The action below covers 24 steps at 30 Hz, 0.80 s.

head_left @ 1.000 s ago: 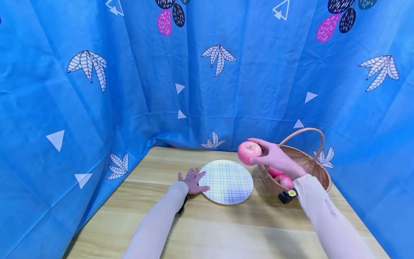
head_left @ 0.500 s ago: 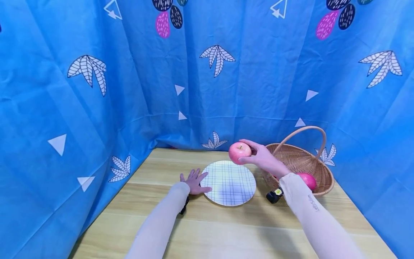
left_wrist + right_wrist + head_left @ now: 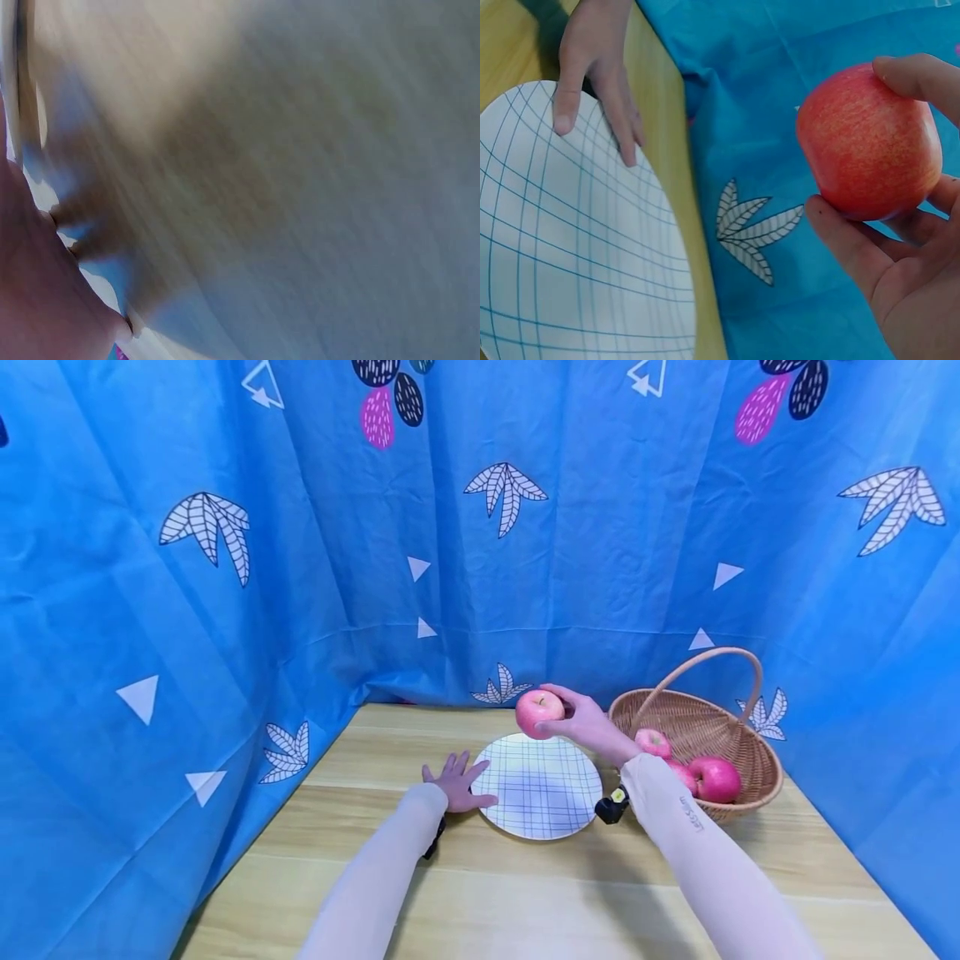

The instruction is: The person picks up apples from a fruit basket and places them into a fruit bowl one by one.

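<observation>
My right hand [image 3: 585, 722] grips a red apple [image 3: 538, 713] between thumb and fingers, over the far edge of the plate in the head view. The right wrist view shows the apple [image 3: 870, 142] up close, with its side facing the camera. A round white plate [image 3: 543, 797] with a blue grid pattern lies on the table. My left hand [image 3: 459, 785] has its fingers spread, the thumb and a finger resting on the plate's left rim. In the left wrist view, part of that hand [image 3: 45, 285] shows at the left edge above the wooden surface.
A wicker basket [image 3: 765, 777] with a tall handle stands tilted to the right, with several apples [image 3: 716, 779] inside. Blue curtains [image 3: 360, 568] enclose the wooden table [image 3: 517, 893] at the back and on both sides.
My right hand has carried the apple leftward from beside the basket to over the plate's far edge. More apples in the basket now show. My left hand stays at the plate's rim.
</observation>
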### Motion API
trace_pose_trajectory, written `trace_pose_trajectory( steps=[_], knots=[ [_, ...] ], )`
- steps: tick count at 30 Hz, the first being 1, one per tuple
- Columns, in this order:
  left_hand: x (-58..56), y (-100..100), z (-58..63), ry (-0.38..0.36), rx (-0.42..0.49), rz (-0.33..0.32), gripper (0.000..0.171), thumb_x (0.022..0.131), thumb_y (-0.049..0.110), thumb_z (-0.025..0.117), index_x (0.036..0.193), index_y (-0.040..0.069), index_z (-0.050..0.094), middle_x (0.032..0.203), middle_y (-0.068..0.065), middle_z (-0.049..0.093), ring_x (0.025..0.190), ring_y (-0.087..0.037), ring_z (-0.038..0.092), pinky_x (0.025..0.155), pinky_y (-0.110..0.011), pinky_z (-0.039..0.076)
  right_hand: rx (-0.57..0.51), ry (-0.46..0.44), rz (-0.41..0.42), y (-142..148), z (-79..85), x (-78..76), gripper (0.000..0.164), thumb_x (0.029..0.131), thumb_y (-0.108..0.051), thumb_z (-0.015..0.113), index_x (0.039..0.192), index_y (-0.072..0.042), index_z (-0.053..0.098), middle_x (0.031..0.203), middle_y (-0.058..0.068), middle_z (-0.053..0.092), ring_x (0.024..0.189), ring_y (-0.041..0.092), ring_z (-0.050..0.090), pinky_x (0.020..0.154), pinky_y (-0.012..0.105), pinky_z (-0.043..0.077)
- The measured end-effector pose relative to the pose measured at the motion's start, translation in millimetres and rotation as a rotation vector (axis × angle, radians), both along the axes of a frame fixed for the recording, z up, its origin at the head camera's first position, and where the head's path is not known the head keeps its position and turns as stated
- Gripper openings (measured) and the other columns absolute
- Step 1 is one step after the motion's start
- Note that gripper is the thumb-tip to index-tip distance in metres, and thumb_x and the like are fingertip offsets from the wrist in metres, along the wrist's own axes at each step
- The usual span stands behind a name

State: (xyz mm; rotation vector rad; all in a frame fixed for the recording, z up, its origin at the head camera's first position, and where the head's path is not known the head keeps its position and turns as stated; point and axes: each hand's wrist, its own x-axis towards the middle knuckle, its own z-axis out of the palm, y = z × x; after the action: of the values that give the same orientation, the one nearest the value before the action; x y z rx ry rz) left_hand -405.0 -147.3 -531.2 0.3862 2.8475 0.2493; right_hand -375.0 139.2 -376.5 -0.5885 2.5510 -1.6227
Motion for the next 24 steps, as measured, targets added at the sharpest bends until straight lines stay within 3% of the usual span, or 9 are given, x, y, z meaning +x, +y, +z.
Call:
trace_pose_trajectory(
  steps=[6, 13, 24],
  knots=[
    [-12.0, -7.1, -11.2, 0.037, 0.010, -0.008, 0.099, 0.074, 0.096, 0.036, 0.159, 0.050, 0.013, 0.172, -0.002, 0.001, 0.157, -0.033, -0.002, 0.110, -0.080, -0.005, 0.022, -0.019, -0.036, -14.1, -10.1, -14.2, 0.077, 0.084, -0.031, 0.081, 0.152, -0.024, 0.044, 0.140, 0.010, 0.056, 0.122, 0.028, 0.058, 0.103, 0.045, 0.050],
    [-7.2, -8.3, -13.7, 0.036, 0.013, -0.004, 0.098, 0.076, 0.095, 0.039, 0.159, 0.049, 0.014, 0.172, -0.002, 0.001, 0.157, -0.032, -0.002, 0.111, -0.079, -0.004, 0.009, -0.034, -0.044, -26.7, -27.0, -21.3, 0.074, 0.085, -0.025, 0.078, 0.151, -0.020, 0.045, 0.140, 0.012, 0.056, 0.119, 0.028, 0.060, 0.100, 0.042, 0.051],
    [-7.6, -2.0, -19.2, 0.030, 0.003, -0.002, 0.098, 0.076, 0.095, 0.038, 0.159, 0.048, 0.014, 0.172, -0.001, 0.001, 0.158, -0.031, -0.003, 0.112, -0.078, -0.005, 0.010, -0.085, -0.102, -25.7, -54.1, -33.6, 0.078, 0.084, -0.025, 0.080, 0.153, -0.018, 0.042, 0.144, 0.012, 0.054, 0.124, 0.028, 0.057, 0.105, 0.045, 0.048]
  ],
)
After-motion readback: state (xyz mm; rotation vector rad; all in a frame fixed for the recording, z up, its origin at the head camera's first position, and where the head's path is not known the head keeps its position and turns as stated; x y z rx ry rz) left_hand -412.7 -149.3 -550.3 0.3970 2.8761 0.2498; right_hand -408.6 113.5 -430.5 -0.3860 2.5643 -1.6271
